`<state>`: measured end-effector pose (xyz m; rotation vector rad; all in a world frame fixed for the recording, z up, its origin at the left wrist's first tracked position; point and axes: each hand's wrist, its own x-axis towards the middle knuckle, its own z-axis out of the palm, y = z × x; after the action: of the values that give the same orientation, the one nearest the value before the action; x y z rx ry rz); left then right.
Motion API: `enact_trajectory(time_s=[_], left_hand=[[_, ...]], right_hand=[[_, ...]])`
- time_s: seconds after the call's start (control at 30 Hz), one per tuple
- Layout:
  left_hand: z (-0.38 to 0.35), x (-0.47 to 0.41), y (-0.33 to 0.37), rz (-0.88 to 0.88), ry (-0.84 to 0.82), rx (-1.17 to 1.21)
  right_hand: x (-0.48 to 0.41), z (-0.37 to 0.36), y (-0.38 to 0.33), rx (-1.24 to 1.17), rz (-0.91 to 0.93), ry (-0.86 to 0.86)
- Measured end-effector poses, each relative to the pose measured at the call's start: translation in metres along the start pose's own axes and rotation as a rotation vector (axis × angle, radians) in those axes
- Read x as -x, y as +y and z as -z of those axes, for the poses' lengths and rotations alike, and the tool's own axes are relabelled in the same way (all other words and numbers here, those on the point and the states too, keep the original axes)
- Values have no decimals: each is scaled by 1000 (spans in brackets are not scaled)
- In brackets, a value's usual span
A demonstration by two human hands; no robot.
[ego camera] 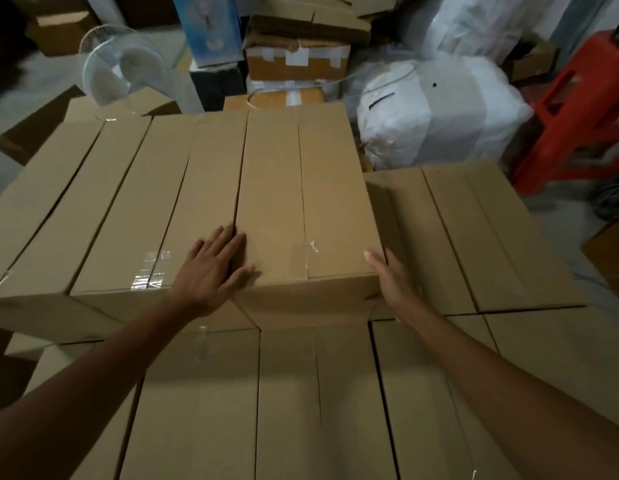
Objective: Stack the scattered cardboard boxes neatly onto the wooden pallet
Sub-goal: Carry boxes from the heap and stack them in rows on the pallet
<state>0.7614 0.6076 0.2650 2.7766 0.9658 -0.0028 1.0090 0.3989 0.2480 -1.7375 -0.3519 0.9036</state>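
Brown taped cardboard box (301, 202) atop the stack: left hand (211, 268) flat on lid, fingers spread; right hand (391, 282) open, pressing its right side.

A storeroom: stacked cartons (297, 60), wrapped bales (439, 112), a fan (107, 64).

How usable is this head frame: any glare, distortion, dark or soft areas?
Head view: dim warm light; glare on the clear tape; wide-angle bending at the edges; top-left corner nearly black; background clutter soft; left hand, right hand and top box readable.
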Motion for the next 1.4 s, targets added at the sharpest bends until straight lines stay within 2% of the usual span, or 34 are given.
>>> enact_trajectory(time_s=[0.17, 0.47, 0.53, 0.67, 0.73, 0.87, 0.97, 1.1, 1.3, 1.4], left_hand=[[-12, 3, 1, -38, 68, -125], [-16, 1, 1, -35, 39, -210], [-16, 1, 1, -34, 42, -214], [-15, 1, 2, -35, 48, -226], [-15, 1, 3, -36, 54, -222], [-18, 0, 1, -39, 70, -206], [-21, 0, 1, -42, 73, -212], [-21, 0, 1, -46, 90, -202], [-19, 0, 1, -37, 74, -183], [-15, 0, 4, -29, 34, -188]], right_hand=[[-5, -6, 0, -26, 34, 19], [-7, -10, -6, -56, -14, 29], [-5, -9, -14, 40, 30, 21], [-1, -16, -26, 560, 217, 22], [3, -22, -29, 820, 244, 2], [-3, -20, -17, 1136, 451, 11], [-6, -17, -13, 1234, 553, -19], [-5, -15, -15, 1257, 559, -76], [-2, -15, -19, 1307, 486, -127], [-1, -18, -29, 1359, 390, -181]])
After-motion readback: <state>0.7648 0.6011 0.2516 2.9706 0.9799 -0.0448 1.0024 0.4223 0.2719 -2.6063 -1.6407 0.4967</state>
